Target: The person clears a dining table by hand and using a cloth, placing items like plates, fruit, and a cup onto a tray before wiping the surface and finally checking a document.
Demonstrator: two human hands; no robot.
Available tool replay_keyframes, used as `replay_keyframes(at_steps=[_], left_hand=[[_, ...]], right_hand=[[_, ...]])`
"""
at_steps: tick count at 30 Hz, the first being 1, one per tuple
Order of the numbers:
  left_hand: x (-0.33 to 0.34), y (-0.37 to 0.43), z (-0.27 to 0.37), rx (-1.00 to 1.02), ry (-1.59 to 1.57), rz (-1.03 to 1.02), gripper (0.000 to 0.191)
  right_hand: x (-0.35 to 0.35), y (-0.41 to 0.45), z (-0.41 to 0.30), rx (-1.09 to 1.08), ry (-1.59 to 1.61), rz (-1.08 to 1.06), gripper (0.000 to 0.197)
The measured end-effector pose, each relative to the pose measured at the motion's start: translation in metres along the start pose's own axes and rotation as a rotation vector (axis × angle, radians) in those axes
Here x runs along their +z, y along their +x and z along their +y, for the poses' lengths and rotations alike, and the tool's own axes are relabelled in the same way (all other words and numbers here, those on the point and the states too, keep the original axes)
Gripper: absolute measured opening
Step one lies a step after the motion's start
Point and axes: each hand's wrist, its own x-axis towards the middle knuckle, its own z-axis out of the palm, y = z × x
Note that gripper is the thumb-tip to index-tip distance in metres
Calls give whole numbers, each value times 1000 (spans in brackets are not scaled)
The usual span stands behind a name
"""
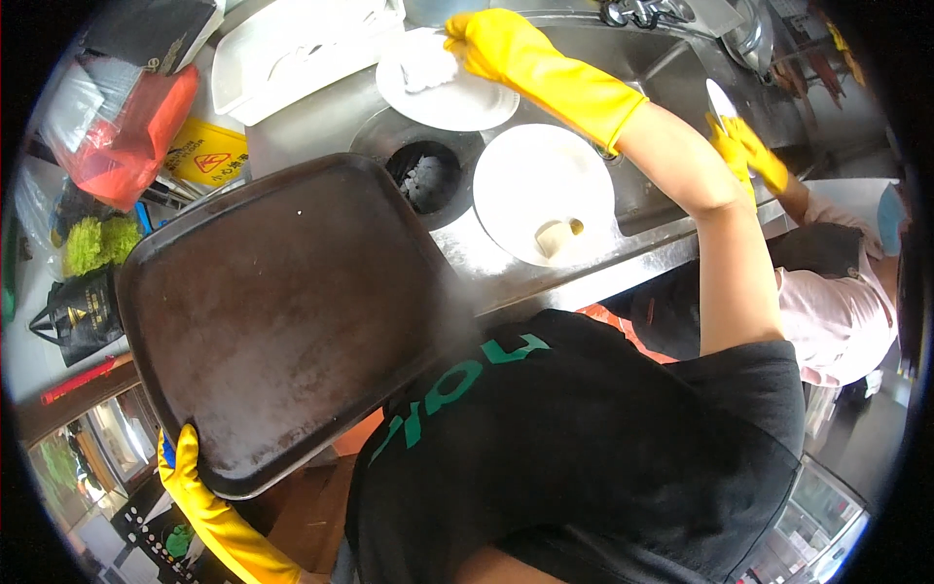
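Observation:
My left hand (182, 467), in a yellow rubber glove, grips the near left corner of a large brown serving tray (284, 321). The tray is held tilted, its face bare apart from small specks. My right hand (485, 47), gloved alike, reaches over a white plate (474, 109) at the back of the steel counter. Its curled fingers touch or nearly touch a white clump (430, 64) on that plate; glare hides whether they hold it. Closer in lies a round white plate (529, 175) with a pale scrap of food (556, 239) near its rim.
A round waste hole (423, 179) holds white scraps. A white tub (306, 58) with utensils stands behind. On the right, a co-worker's yellow-gloved hands (748, 153) hold a white dish (721, 98) by the steel sink (657, 168). Bags (135, 139) and a yellow caution sign (206, 152) lie left.

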Motion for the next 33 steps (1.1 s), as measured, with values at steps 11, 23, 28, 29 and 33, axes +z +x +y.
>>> replay_keyframes(at_steps=[11, 23, 28, 29, 33], left_hand=[[-12, 5, -12, -103, 97, -45, 44], [16, -18, -12, -149, 2, -38, 38], [5, -28, -16, -107, 33, -36, 38], [3, -30, -17, -118, 15, -23, 38], [6, -27, -17, -111, 26, -3, 41]], right_hand=[[10, -138, 134, 627, 818, -353, 14], [-35, -169, 37, 102, -92, -327, 44], [-4, -179, 43, 210, -118, -350, 40], [-5, -174, 38, 283, -63, -384, 38], [7, -143, 18, 163, 238, -31, 35]])
